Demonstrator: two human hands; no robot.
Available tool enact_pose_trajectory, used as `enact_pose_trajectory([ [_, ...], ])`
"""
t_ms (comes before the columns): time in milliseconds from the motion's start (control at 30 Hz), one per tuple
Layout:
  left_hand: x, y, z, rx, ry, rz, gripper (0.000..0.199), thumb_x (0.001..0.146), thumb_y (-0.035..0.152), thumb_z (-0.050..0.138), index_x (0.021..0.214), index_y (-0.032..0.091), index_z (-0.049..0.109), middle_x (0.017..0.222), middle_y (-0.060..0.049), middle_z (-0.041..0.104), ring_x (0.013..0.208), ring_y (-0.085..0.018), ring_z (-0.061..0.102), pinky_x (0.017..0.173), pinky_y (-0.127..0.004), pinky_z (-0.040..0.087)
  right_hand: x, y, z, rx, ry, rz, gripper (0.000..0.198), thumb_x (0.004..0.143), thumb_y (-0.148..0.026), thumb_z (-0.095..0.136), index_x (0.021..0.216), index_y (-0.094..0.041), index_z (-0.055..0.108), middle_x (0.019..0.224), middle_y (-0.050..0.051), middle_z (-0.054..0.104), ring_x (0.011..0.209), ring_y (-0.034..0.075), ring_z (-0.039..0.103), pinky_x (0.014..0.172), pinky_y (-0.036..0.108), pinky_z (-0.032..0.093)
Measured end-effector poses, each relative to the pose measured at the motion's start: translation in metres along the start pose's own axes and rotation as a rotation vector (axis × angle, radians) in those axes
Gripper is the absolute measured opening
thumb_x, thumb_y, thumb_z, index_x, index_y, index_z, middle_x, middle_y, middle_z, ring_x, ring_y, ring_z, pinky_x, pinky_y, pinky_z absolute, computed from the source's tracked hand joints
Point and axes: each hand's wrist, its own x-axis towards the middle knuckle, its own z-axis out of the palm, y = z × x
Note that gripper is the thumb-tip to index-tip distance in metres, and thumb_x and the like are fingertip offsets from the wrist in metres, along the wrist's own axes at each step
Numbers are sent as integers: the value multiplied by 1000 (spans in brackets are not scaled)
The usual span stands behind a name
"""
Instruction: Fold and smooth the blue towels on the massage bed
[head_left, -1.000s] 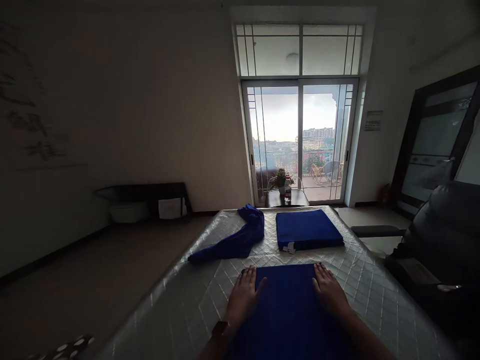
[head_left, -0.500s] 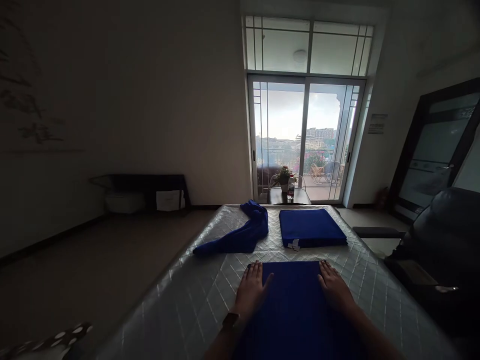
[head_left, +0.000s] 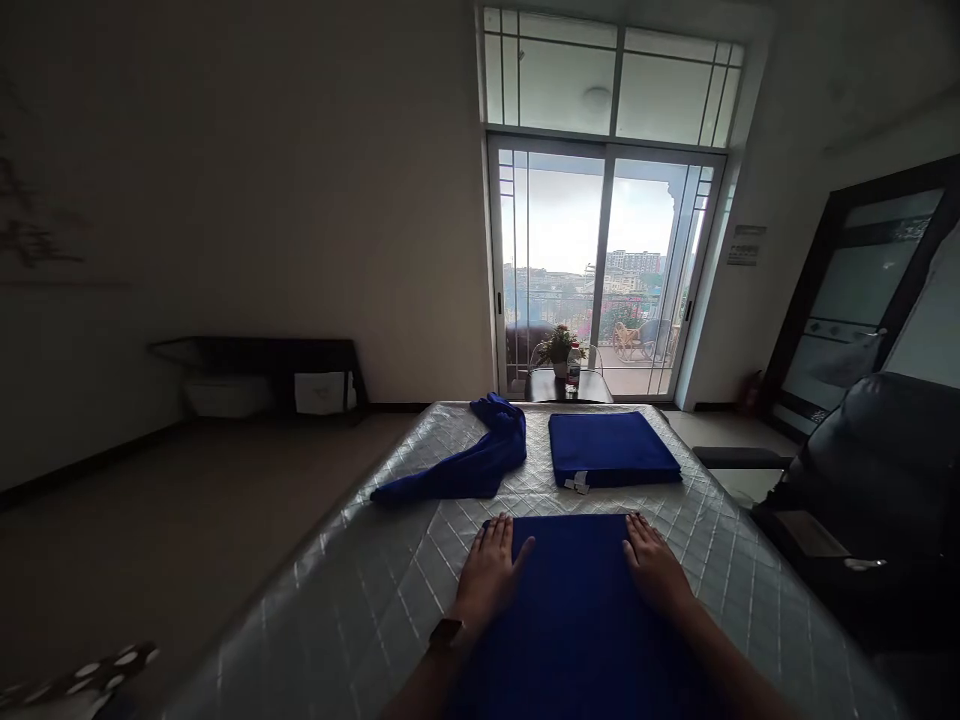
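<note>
A folded blue cloth [head_left: 574, 610] lies lengthwise in front of me, its near end running out of the bottom of the view. On its far left corner my left hand [head_left: 489, 570] rests flat, thumb spread inward and a watch on the wrist. My right hand [head_left: 654, 565] lies flat on the far right corner, fingers stretched forward. Beyond them sits a neatly folded blue stack [head_left: 613, 446] with a white tag [head_left: 577, 483] at its front edge. Left of that stack is a crumpled blue cloth [head_left: 487, 455], one end drawn out toward the left.
Everything blue lies on a silver quilted surface [head_left: 360, 610]. Past its far edge stands a small dark table [head_left: 536, 388] with a potted plant [head_left: 559, 350] and a bottle [head_left: 574, 370]. A dark armchair [head_left: 877, 450] is at the right, and a low black shelf [head_left: 247, 360] stands by the left wall.
The whole view has shifted slightly, so things appear a little farther left and higher. Both hands stay flat on the same corners of the folded cloth.
</note>
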Motion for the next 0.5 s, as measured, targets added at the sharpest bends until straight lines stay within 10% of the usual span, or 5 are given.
enact_pose_trajectory([
  [500, 7, 10, -5, 119, -92, -16, 85, 106, 64, 15, 160, 1, 36, 169, -20, 30, 158, -33, 27, 129, -50, 25, -12, -1, -3, 56, -9, 6, 70, 104, -41, 25, 162, -3, 31, 171, 13, 25, 161, 24, 15, 131, 42, 15],
])
